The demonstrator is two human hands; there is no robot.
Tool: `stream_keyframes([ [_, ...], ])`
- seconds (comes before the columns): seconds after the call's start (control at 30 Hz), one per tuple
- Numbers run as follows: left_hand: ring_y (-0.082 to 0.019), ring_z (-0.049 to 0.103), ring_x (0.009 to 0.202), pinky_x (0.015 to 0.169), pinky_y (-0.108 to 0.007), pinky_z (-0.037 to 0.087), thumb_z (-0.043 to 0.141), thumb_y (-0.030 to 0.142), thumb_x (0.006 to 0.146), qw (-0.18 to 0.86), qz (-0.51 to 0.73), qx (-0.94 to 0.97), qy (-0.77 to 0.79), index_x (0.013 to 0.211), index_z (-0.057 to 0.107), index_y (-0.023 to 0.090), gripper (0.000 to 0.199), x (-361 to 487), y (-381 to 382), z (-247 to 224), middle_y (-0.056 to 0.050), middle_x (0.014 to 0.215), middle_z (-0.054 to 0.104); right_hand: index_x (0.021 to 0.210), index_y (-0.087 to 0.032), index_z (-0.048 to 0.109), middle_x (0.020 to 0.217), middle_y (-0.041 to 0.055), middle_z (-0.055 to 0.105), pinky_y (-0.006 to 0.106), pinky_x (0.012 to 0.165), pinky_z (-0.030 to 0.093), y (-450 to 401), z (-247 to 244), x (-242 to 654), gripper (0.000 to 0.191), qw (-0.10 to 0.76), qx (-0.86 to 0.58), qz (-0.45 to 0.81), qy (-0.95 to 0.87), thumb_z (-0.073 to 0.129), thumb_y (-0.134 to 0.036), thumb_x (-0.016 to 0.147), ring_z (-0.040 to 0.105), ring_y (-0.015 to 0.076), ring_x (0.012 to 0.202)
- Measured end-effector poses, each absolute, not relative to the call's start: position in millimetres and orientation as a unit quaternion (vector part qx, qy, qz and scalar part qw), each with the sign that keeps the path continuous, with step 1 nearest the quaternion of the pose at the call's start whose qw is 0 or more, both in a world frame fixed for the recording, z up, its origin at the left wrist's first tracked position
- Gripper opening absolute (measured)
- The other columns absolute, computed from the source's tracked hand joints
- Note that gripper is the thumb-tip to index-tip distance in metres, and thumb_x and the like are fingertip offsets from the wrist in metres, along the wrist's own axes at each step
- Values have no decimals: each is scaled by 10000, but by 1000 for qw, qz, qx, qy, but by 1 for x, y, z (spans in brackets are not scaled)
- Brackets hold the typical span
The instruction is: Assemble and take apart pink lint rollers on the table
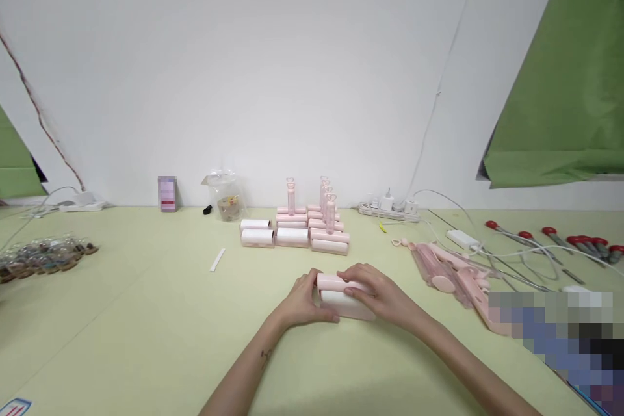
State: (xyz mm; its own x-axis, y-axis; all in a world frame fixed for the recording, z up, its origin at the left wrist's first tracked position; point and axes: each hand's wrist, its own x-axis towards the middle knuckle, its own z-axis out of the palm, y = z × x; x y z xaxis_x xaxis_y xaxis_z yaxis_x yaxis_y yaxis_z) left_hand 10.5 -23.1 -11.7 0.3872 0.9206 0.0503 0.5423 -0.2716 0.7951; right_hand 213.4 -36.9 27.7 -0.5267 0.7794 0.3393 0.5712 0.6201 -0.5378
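Observation:
A pink lint roller head with a white roll (pixel 341 303) lies near the table's middle, between my hands. My left hand (pixel 306 302) grips its left end, thumb along the lower edge and fingers behind. Over its right part, my right hand (pixel 377 292) is closed, fingers on the pink cover and thumb on the roll. Beyond them stand rows of similar pink rollers (pixel 330 235), several with upright clear pink handles. White rolls (pixel 258 238) lie at the left of these rows.
A white strip (pixel 217 260) lies left of the rolls. Pink parts (pixel 442 283), cables and red-tipped tools (pixel 525 235) spread over the right side. Along the wall are a phone (pixel 167 194), a plastic bag (pixel 227 198) and a power strip (pixel 389 211). Small glass items (pixel 46 257) sit far left.

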Motion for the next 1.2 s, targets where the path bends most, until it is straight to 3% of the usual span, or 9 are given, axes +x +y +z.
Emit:
stream_keyframes([
  [0.17,-234,431,960,768,-294,381,705,453,507,361,267,757,475,998,436,226,605,8,-24,-10,-36,1000,484,1044,-284,556,1153,32,516,310,839,427,-36,21,224,298,246,-462,133,-842,413,-433,828,480,189,1055],
  [0.27,-221,435,946,762,-282,380,668,427,565,363,272,761,465,982,437,223,519,8,-24,-9,-34,985,492,1076,-237,534,1107,46,550,280,842,422,-12,32,250,341,237,-544,73,-802,301,-390,879,508,165,1022],
  [0.37,-218,438,935,753,-274,381,670,418,565,366,267,765,458,972,439,214,511,8,-24,-7,-36,978,494,1005,-179,560,1081,77,556,353,906,368,29,47,285,266,207,-608,23,-767,373,-312,871,480,196,1047],
  [0.43,-219,438,935,751,-273,381,670,425,562,371,261,764,459,972,440,211,517,7,-23,-6,-38,978,493,1026,-169,543,1100,69,541,409,861,396,55,52,303,235,163,-638,8,-752,458,-294,847,507,195,997],
  [0.6,-224,436,941,759,-280,382,685,427,545,375,263,763,457,972,442,215,535,6,-21,-9,-36,976,490,1067,-163,516,1079,61,545,377,760,465,87,43,315,262,89,-659,2,-747,483,-288,840,554,170,897],
  [0.83,-226,438,943,754,-282,390,684,443,546,380,267,760,455,983,446,219,546,6,-20,-12,-38,984,485,1095,-162,474,988,57,580,303,689,450,56,50,326,293,130,-689,-40,-712,357,-323,880,563,153,838],
  [0.97,-228,448,932,748,-281,390,682,437,550,373,267,763,456,984,448,212,542,7,-20,-11,-43,977,500,788,-182,572,737,69,627,278,507,370,32,62,342,310,89,-738,-46,-667,397,-438,776,579,216,684],
  [1.07,-225,453,927,751,-278,388,683,437,545,363,263,763,466,993,451,207,555,8,-19,-11,-44,978,509,514,-186,505,546,76,588,289,470,318,24,60,346,327,44,-762,-37,-645,499,-479,661,565,246,567],
  [1.2,-223,450,938,762,-278,386,684,452,540,359,260,766,465,1000,451,209,570,8,-20,-11,-46,994,509,492,-188,472,521,72,580,277,455,305,22,63,347,294,34,-768,-19,-640,518,-437,641,553,228,520],
])
